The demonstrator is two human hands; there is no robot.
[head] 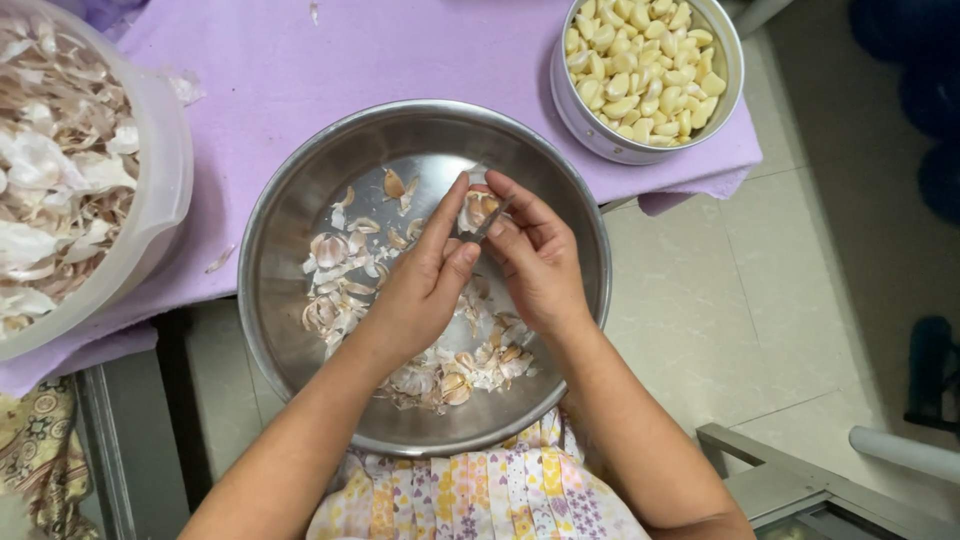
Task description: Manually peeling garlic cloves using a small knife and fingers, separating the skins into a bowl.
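From the head camera I look straight down into a wide steel bowl (290, 215) that rests on my lap, its far rim up against the edge of a tabletop covered with a lilac cloth (330, 50). My left hand (415, 285) and right hand (535, 260) meet over the middle of the bowl. Between them sits a garlic clove (475, 208) with its papery skin half loose. The left thumb and forefinger are pinched shut on it from the left side, and the other left fingers curl under.

My right hand is closed around a small knife (490, 222) — only a short stretch of grey blade shows between the fingers, and I think its tip is touching the clove, though the fingers hide the exact contact.

Below and to the left of the hands, the bowl floor carries loose garlic skins (335, 270) and, nearer my body, a small heap of unpeeled cloves (455, 378).

On the cloth at the upper right stands a round metal tin (585, 125) filled with peeled cloves (640, 65), pale yellow and packed close. At the far left a translucent plastic tub (165, 190) holds a big pile of dry white skins — it stands well apart from the tin, with the steel bowl between them. A patterned apron (480, 495) shows below the bowl.
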